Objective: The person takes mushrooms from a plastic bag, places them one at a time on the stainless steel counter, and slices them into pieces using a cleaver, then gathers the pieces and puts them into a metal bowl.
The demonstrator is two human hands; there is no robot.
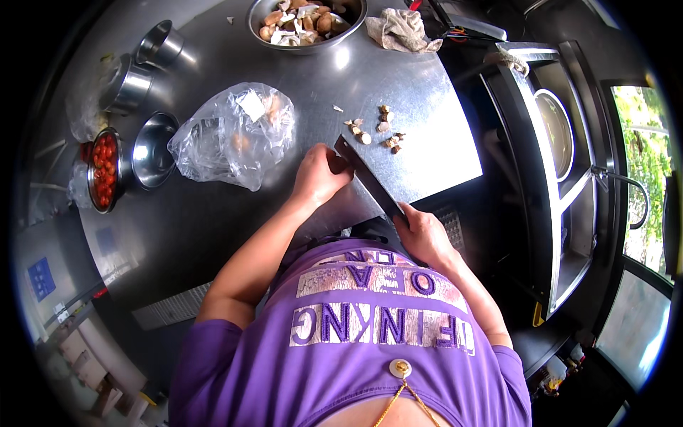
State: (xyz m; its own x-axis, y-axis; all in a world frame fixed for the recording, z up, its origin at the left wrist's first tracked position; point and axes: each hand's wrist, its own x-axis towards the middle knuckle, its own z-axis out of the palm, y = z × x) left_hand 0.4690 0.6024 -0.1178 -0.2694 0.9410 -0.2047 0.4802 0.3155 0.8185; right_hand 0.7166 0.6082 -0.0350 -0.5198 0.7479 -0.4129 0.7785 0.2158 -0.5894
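Observation:
My right hand (424, 232) grips the handle of a cleaver (371, 179), whose dark blade slants up and to the left over the steel table (416, 91). Beside the blade's far end, my left hand (322, 173) has its fingers curled around something small, mostly hidden, perhaps a mushroom. Beyond the blade lie small piles of cut mushroom stem ends (364, 138). A clear plastic bag (235, 133) with a few brownish pieces inside rests left of my left hand. At the table's far side stands a steel bowl (307, 49) of cut mushrooms.
A crumpled cloth (400, 31) lies right of the mushroom bowl. An empty steel bowl (155, 152), a bowl of small tomatoes (105, 171) and steel pots (128, 85) stand at the left. Past the table's right edge is a steel sink (579, 224) with a round basin in it.

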